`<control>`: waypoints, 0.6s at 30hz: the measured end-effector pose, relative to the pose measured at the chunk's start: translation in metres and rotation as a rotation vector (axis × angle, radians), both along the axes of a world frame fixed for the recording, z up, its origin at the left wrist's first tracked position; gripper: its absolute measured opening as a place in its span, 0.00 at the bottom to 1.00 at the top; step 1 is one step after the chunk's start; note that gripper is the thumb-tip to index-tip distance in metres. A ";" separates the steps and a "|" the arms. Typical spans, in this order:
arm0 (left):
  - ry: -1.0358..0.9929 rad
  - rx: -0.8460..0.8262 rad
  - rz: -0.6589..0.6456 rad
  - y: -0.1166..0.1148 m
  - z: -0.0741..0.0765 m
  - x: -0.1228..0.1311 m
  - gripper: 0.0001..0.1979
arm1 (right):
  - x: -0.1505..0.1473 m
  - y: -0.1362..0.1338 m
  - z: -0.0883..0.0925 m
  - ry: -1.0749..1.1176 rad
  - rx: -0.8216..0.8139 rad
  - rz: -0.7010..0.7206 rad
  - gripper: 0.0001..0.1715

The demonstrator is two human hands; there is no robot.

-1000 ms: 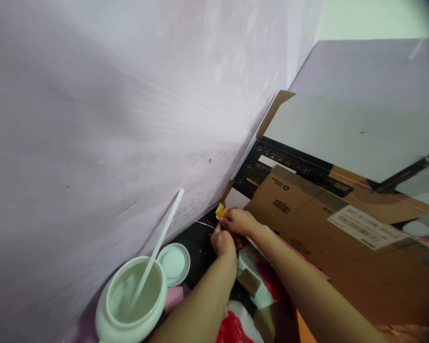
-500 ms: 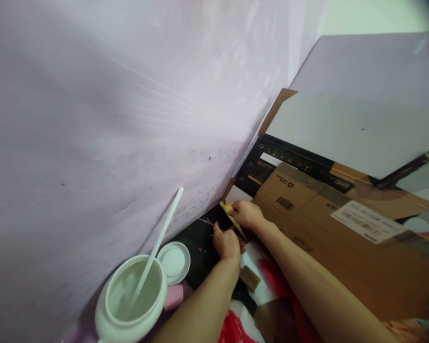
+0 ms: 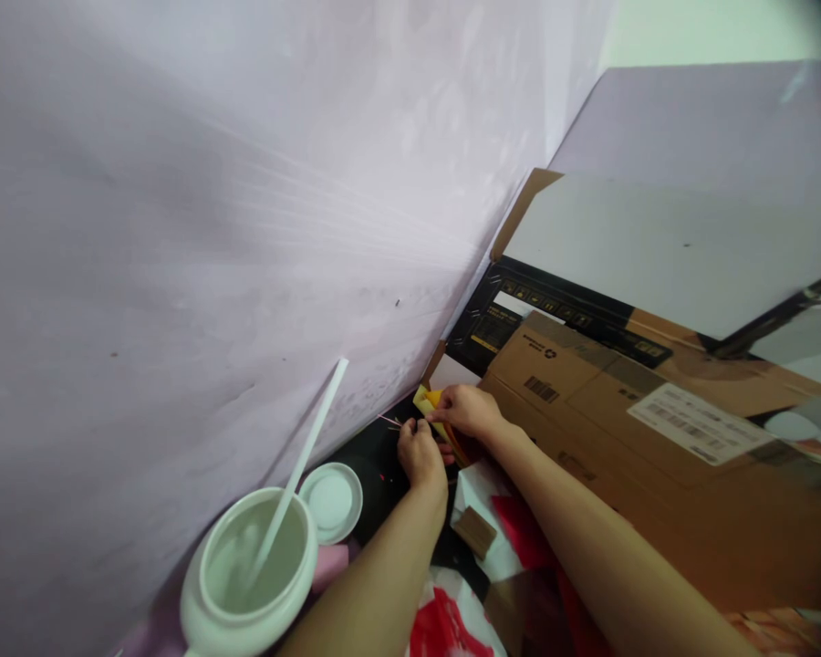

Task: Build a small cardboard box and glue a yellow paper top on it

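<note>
My right hand (image 3: 469, 412) is closed on a small yellow packet (image 3: 425, 400) in the corner where the pale wall meets a stack of cardboard boxes (image 3: 608, 401). My left hand (image 3: 419, 453) sits just below it, fingers pinched at thin pinkish sticks (image 3: 391, 421) that poke out to the left over a black surface (image 3: 376, 456). Both hands touch at the packet.
A white ceramic pot (image 3: 250, 570) with a long white stick (image 3: 301, 470) leaning in it stands at the lower left, its round lid (image 3: 330, 501) beside it. A small brown block (image 3: 472, 531) lies on red-and-white plastic (image 3: 493, 557). A pink object (image 3: 328, 566) sits by the pot.
My hands have stayed in the corner and shifted slightly. The yellow packet has turned in my right hand, and my left hand has moved up to pinch the thin sticks.
</note>
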State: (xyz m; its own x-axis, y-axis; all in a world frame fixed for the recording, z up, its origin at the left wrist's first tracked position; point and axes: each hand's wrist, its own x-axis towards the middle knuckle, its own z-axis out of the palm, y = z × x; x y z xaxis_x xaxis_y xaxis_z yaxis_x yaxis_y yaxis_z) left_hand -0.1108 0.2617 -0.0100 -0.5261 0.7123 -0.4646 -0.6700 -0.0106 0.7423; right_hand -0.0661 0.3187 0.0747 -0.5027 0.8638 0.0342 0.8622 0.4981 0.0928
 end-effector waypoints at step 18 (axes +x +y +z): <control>-0.050 -0.039 0.068 -0.001 0.000 -0.001 0.15 | 0.002 0.005 -0.001 0.018 -0.087 0.050 0.14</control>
State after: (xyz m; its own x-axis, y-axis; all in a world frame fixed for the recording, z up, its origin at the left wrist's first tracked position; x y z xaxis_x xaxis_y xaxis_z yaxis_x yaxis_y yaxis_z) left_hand -0.1122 0.2610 -0.0096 -0.5482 0.6563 -0.5184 -0.7048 -0.0289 0.7088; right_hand -0.0644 0.3237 0.0739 -0.5455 0.8375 -0.0309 0.8369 0.5464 0.0322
